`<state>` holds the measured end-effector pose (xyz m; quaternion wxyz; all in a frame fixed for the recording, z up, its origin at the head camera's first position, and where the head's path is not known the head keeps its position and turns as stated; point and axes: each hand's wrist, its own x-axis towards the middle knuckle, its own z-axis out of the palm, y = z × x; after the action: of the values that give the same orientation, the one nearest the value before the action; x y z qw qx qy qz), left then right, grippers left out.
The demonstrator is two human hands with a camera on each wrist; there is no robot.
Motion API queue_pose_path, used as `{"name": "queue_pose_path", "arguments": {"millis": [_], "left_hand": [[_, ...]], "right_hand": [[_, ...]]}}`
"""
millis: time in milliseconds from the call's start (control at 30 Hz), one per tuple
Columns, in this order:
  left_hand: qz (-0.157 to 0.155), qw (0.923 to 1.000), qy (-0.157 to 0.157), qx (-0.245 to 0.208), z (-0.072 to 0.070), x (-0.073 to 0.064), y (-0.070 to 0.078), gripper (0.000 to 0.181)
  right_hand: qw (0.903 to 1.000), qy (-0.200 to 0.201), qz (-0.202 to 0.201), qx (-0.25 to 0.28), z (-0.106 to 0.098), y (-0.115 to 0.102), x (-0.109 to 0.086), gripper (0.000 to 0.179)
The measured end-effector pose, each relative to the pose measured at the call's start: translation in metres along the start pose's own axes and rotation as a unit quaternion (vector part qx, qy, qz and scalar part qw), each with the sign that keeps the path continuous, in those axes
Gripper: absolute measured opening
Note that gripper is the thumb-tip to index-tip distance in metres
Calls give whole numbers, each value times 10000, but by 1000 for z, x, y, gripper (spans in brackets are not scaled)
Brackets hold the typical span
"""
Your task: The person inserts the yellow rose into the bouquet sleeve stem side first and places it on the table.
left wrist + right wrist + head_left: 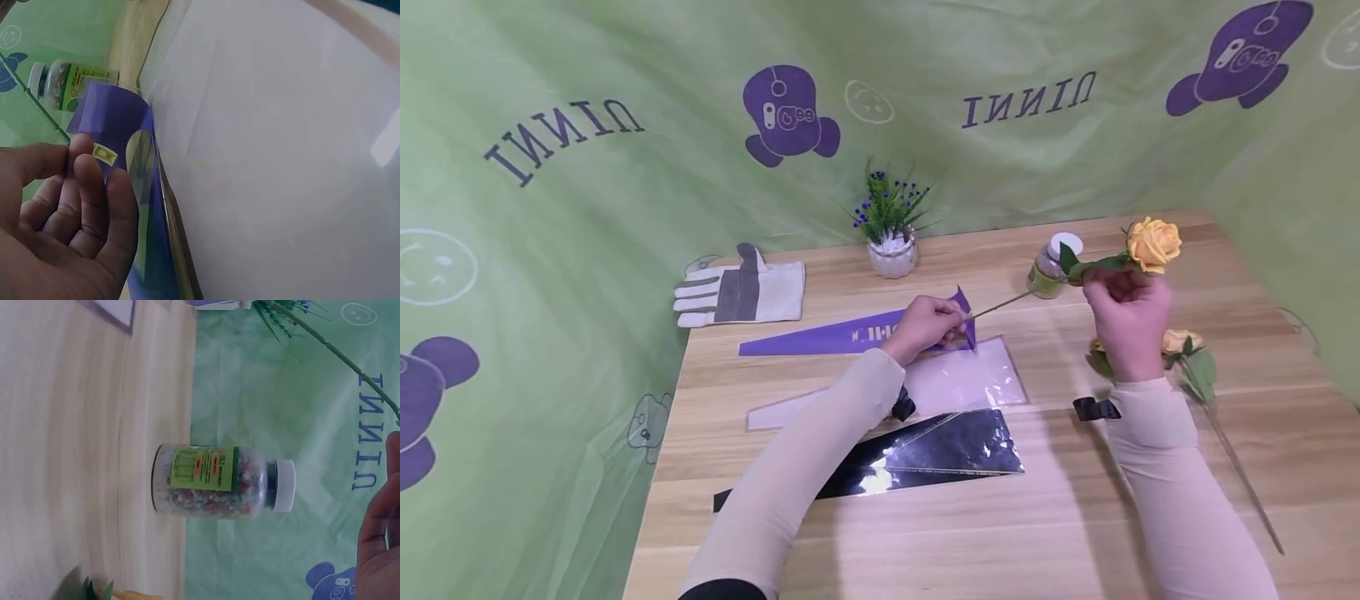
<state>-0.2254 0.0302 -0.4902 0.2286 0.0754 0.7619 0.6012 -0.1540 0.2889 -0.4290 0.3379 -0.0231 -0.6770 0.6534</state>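
Note:
A yellow-orange artificial rose is held up over the table's right side. My right hand grips it just below the bloom, near its leaves. Its thin green stem slants down to the left. My left hand pinches the stem's lower end between thumb and index finger; the very tip is hidden. Right beside those fingers, the wide mouth of a purple tapered flower sleeve stands bulged up, while the rest lies flat. In the right wrist view only part of the right hand shows.
A pale sleeve and a glossy black one lie nearer. Another rose's stem lies at right, blooms partly behind my wrist. Behind are a lidded jar, a potted plant and a glove.

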Motion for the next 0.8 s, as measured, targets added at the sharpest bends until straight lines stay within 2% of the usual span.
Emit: {"name": "queue_pose_path", "arguments": {"millis": [267,400,533,667,800], "left_hand": [[61,9995,150,266,2,1,4,13],[-19,10000,-1,-3,4,-1,7,11],[-126,9996,-83,-229,7,-2,8,11],[-204,9994,-43,-266,9,-1,7,11],[-295,9988,-37,-381,8,0,6,11]], "right_hand": [[9988,93,-202,-428,-1,-3,-3,11],[10000,69,-9,-62,5,4,-5,10],[9945,42,903,534,11,18,-11,6],[9762,76,1877,1079,15,25,-15,10],[9568,163,2329,1732,17,24,-17,23]]}}
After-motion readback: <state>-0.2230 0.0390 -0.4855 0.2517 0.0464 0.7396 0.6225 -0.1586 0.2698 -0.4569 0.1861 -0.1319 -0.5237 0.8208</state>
